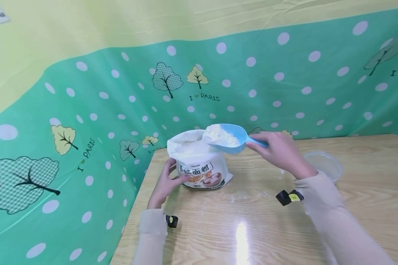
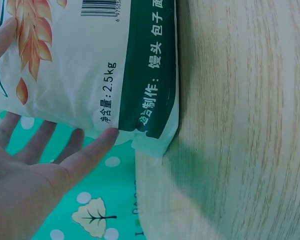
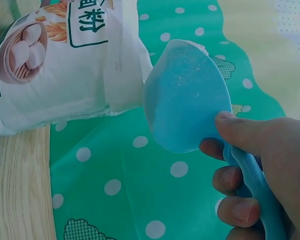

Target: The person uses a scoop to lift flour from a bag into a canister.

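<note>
A white flour bag (image 1: 202, 169) stands upright on the table, its top rolled back and white flour (image 1: 192, 147) visible inside. My left hand (image 1: 167, 183) holds the bag's left side, thumb on the printed front and fingers spread along the side. In the left wrist view the fingertips (image 2: 109, 135) touch the bag near its lower corner. My right hand (image 1: 280, 151) grips the handle of a blue scoop (image 1: 236, 138), heaped with flour at its front. The scoop is level beside the bag's mouth, its tip overlapping the rim in the head view. From the right wrist, its underside shows.
A clear round container (image 1: 324, 165) sits on the wooden table (image 1: 219, 228) to the right, partly behind the right wrist. Small white specks lie before the bag. A green and yellow patterned cloth (image 1: 119, 103) hangs behind and along the left side.
</note>
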Demonstrator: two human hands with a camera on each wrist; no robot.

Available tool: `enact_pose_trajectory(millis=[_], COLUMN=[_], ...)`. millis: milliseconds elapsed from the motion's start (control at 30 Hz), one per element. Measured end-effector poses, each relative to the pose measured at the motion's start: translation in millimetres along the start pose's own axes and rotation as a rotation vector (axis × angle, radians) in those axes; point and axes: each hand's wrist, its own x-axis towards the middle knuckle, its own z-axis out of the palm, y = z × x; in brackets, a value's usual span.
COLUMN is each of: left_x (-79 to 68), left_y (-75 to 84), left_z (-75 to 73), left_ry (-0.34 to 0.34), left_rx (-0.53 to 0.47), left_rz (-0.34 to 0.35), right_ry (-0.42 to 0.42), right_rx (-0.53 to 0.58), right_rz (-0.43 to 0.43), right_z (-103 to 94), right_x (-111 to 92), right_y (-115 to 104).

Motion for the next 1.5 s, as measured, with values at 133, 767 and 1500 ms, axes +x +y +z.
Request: enact_pose_trajectory(millis=[133,767,1500], left_x=[-6.5,-3.2,-0.6], left_y=[17.9,13.3,-5.4], left_z=[0.5,-1.9,-0.1], left_ry=[-0.012,0.003,0.013], left_rx=[-0.012,0.006,0.026], left_rz=[-0.029,-0.030,0.000], right_ry=[0.020,0.044,0.067], right_rx=[-0.019,-0.036,-0.012], right_rz=[-0.006,0.070,0.199], right_z=[-3.9,-28.6,-56.2], right_x=[-3,-30,-87], right_y=[5,28,69])
